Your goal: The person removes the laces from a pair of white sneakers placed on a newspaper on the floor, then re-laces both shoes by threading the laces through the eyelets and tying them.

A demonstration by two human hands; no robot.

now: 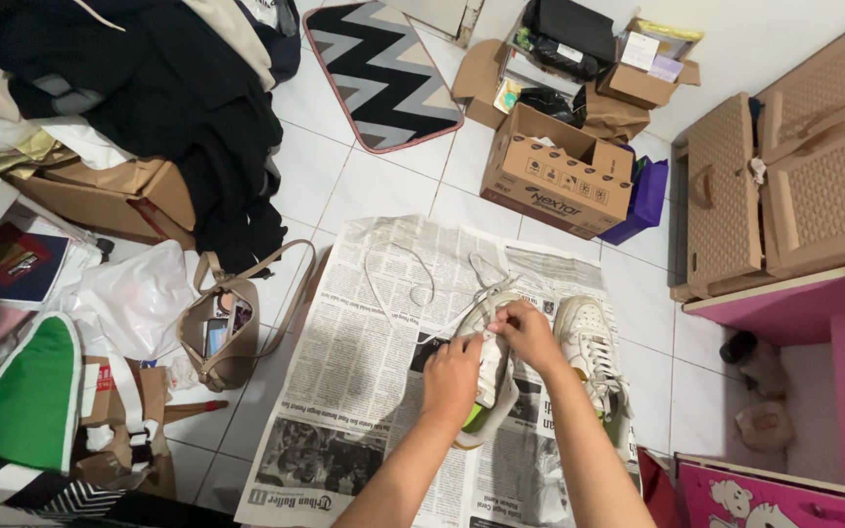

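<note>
Left hand [452,376] and right hand [527,332] grip the white sneaker [489,391] beneath them.

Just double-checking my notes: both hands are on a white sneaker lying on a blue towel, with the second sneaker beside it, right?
Not quite. The head view shows the white sneaker lying on spread newspaper, not a blue towel. Both hands, left and right, are on it, with the second sneaker beside it.

A single head-worn view looks almost straight down from above at the tiled floor [364,181], facing away from the wearer. The forearms enter from the bottom edge, close to the lens, over a spread newspaper [364,372]; cardboard boxes [555,181] lie toward the far top edge.
</note>
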